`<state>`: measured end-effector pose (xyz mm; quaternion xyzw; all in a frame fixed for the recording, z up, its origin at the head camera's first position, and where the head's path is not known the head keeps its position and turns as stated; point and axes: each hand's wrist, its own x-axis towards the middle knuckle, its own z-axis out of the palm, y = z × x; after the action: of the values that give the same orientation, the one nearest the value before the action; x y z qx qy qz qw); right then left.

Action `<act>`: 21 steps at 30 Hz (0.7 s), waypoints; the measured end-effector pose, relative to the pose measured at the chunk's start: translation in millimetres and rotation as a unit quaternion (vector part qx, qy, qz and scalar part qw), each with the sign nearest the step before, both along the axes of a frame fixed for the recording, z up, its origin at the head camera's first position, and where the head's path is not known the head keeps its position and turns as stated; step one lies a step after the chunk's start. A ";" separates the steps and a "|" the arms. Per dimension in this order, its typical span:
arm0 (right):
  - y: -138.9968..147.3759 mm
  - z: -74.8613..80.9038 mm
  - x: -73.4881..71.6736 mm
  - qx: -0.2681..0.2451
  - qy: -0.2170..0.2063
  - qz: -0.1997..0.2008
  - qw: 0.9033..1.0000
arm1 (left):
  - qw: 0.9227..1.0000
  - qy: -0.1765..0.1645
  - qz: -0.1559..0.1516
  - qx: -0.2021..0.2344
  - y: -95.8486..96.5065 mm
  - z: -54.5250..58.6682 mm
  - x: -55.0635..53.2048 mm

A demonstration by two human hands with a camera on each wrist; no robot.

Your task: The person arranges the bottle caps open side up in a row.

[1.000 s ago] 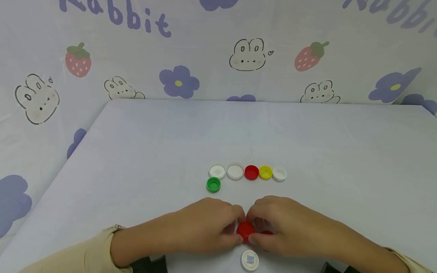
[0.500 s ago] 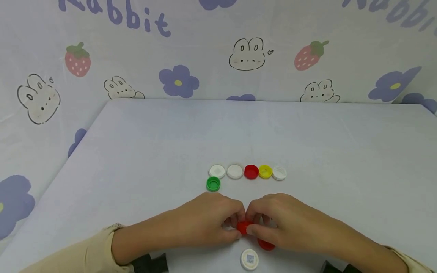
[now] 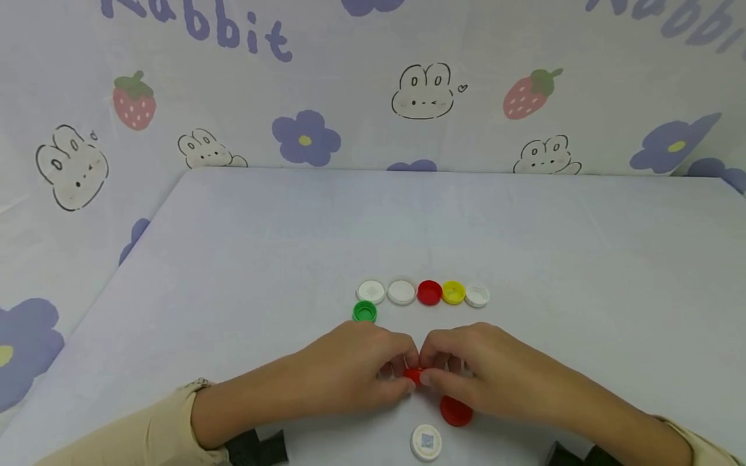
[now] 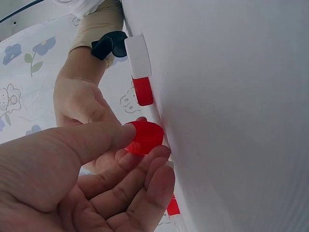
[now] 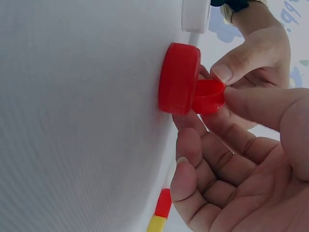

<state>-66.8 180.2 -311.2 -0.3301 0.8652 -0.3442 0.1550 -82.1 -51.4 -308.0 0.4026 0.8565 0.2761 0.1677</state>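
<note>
Both hands hold one small red bottle cap between them, in the middle of the head view. My left hand pinches its left side with thumb and fingers; my right hand pinches the right. In the right wrist view the open hollow of that red cap shows, and the cap stands tilted. A larger red cap lies on the table just below my right hand. Nearer the front is a white cap with a square printed code.
Beyond the hands, several caps lie in a row: white, another white, red, yellow and a smaller white. A green cap sits just below the row's left end, close to my left hand. White cloth covers the table.
Both hands have moved slightly forward, away from the body, with the small red cap, which has tilted. The larger red cap, mostly hidden under my right hand before, now shows.
</note>
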 end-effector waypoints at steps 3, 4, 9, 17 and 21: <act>1.2 -0.1 -1.2 0.002 0.002 0.009 1.000 | 1.000 -0.003 0.002 0.001 -0.1 -0.1 -0.5; 1.5 -0.1 -1.5 0.003 0.003 0.011 1.000 | 1.000 -0.002 0.002 0.000 -0.2 -0.1 -0.5; 2.0 0.1 -1.9 0.001 0.024 0.012 1.000 | 1.000 0.013 0.010 0.014 -0.5 -0.8 0.1; 1.0 5.3 -2.0 -0.020 0.033 -0.055 0.998 | 0.996 0.063 0.051 0.041 0.3 -0.6 1.8; 1.6 6.1 -3.9 -0.050 0.030 -0.068 0.996 | 0.993 0.095 0.055 0.039 0.5 1.0 2.2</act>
<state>-70.7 181.9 -305.1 -0.2882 0.8716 -0.3865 0.0883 -79.9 -50.9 -307.0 0.3855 0.8778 0.2789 0.0545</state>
